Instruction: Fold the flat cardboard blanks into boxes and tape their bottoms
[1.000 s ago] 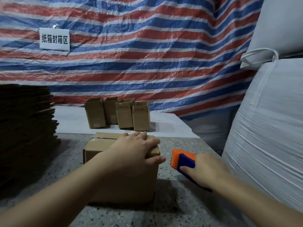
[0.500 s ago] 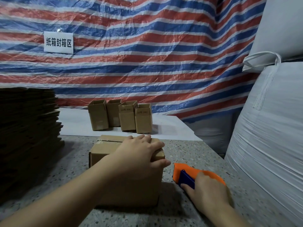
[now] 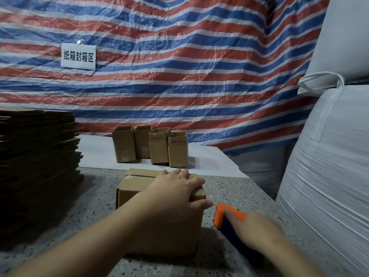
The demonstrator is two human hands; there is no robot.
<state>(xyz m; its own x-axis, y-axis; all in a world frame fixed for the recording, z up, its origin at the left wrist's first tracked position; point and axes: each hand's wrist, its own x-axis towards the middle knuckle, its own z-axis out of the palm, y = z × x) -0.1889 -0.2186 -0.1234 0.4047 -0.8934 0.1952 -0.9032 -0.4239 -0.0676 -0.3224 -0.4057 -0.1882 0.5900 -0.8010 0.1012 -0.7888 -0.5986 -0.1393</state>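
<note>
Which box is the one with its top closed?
The big box under the left hand, nearest the camera. Its flaps are folded shut, while the four small boxes standing behind it are open on top.

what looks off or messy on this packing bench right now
Nothing is damaged or spilled. The four finished boxes stand in a slightly ragged row, and the blank stack has uneven edges. The left hand rests on the box; the right hand holds the tape dispenser.
</note>
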